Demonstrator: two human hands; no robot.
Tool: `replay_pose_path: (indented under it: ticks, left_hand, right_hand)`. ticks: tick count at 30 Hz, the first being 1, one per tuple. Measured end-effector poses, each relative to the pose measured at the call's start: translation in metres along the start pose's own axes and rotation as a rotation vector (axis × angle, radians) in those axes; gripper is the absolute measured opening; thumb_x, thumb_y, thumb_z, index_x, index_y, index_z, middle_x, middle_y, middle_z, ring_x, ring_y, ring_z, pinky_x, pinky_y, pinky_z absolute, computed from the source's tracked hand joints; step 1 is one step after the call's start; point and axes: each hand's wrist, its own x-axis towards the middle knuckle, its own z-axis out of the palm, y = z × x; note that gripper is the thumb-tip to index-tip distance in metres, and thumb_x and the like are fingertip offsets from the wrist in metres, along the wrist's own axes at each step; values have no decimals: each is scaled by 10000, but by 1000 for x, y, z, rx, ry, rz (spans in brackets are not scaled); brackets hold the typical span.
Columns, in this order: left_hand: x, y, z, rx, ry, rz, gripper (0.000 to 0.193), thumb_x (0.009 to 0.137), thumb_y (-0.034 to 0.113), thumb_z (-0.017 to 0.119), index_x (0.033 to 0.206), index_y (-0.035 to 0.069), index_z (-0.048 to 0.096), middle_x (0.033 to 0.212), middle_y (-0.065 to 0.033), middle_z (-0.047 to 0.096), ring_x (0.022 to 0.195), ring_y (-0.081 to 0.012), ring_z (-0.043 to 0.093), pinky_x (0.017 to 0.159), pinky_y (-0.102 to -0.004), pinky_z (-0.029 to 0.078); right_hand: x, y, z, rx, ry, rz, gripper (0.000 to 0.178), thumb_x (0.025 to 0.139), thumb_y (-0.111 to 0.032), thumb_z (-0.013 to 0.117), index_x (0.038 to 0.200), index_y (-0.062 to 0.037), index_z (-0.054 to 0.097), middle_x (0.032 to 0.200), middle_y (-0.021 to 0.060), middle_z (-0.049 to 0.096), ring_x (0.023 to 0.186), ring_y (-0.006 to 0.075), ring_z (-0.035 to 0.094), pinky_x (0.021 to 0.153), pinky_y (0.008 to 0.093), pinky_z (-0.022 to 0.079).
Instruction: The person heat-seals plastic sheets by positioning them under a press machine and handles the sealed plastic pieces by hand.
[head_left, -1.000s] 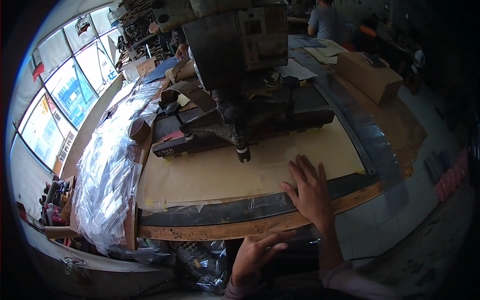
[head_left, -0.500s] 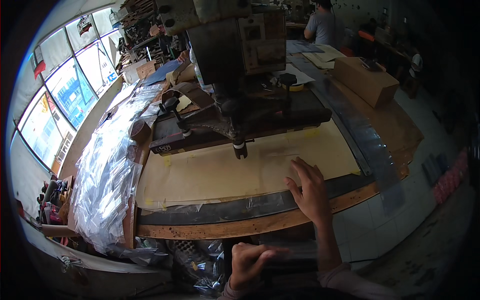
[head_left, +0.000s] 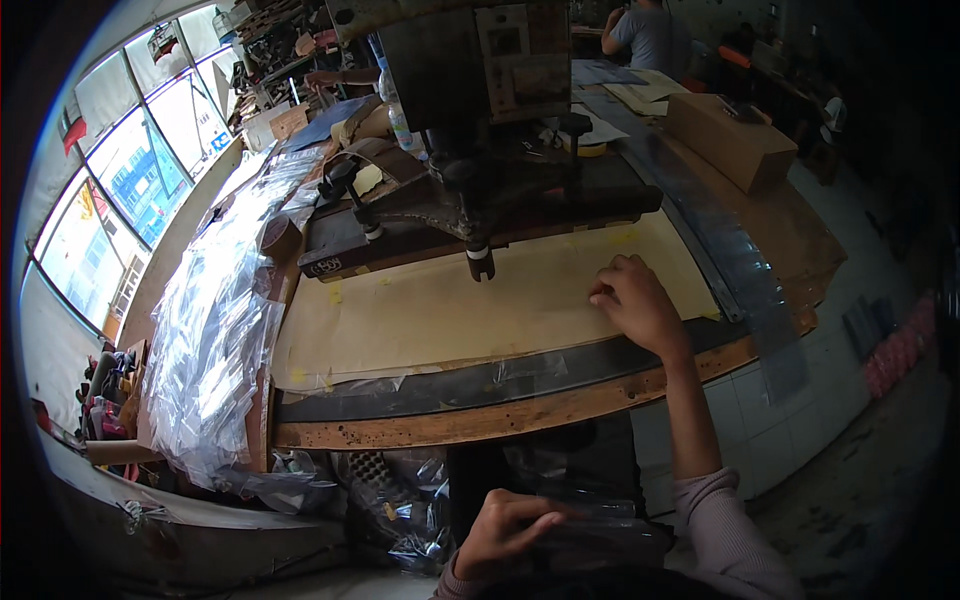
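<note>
My left hand (head_left: 505, 532) is low in the view, in front of the table's near edge. Its thumb and fingers pinch a clear plastic sheet (head_left: 610, 522), which juts out to the right. Above the right part of a large cream paper sheet (head_left: 450, 315), my right hand (head_left: 638, 305) has its fingers bent in. Whether it grips anything thin I cannot make out. The paper lies on a dark board (head_left: 440, 402) under a heavy dark press (head_left: 470, 205), whose forked lower tip hangs over the paper's far part.
A pile of clear plastic sheets (head_left: 215, 340) covers the table's left side, with a roll of brown tape (head_left: 281, 238) beside it. At right stand a cardboard box (head_left: 730, 145) and a hanging strip of clear plastic (head_left: 765, 310). Another person (head_left: 650, 42) is at the back.
My right hand has moved farther over the paper, and its spread fingers have curled in. My left hand has shifted slightly right and down, still pinching the clear plastic.
</note>
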Motion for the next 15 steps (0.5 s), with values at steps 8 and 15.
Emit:
replay_pose_path:
  ticks: [8,15]
  left_hand:
    - [2,-56,2,-243,140,143,142,803,97,577,826,-23,651,856,-129,671,842,-230,655,742,-294,503]
    - [-1,-77,8,-320,198,235,150,793,40,604,760,18,459,911,-187,622,929,-274,624,762,-324,496]
  right_hand:
    - [11,-22,-62,801,59,67,217,850,-225,600,762,-27,615,655,-10,590,469,16,427,441,185,366]
    - [9,-36,-75,964,50,-6,198,851,-193,599,751,-21,602,610,-5,551,482,24,440,427,187,366]
